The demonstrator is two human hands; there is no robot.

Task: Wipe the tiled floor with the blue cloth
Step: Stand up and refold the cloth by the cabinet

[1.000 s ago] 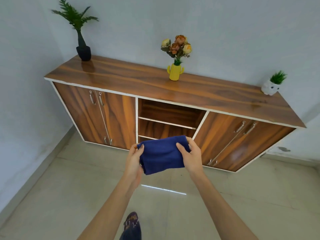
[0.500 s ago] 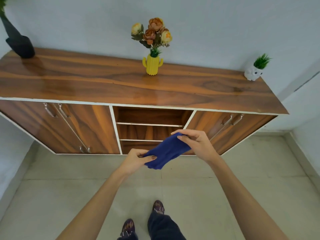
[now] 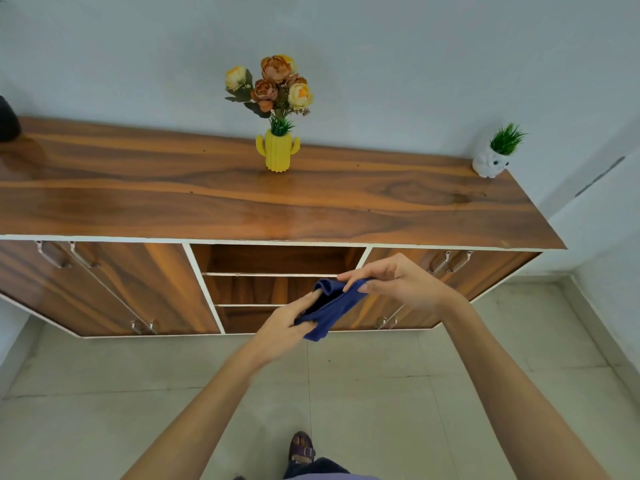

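Both hands hold the blue cloth [image 3: 329,308] in the air in front of the sideboard, well above the tiled floor [image 3: 381,393]. The cloth is folded into a narrow bundle that slants from upper right to lower left. My left hand [image 3: 284,329] grips its lower end, with the fingers wrapped around the fabric. My right hand [image 3: 398,282] pinches its upper end between thumb and fingertips. The floor is pale beige tile with thin grout lines, and the cloth hangs clear of it.
A long wooden sideboard [image 3: 277,209] stands against the wall, with open middle shelves [image 3: 280,275] and doors on either side. On top are a yellow vase of flowers [image 3: 277,150] and a small white pot [image 3: 490,164]. My sandalled foot [image 3: 302,448] stands on the tiles below.
The cloth went from spread flat between my hands to a narrow folded bundle. My view shifted closer and to the right along the sideboard, and the hands drew nearer together.
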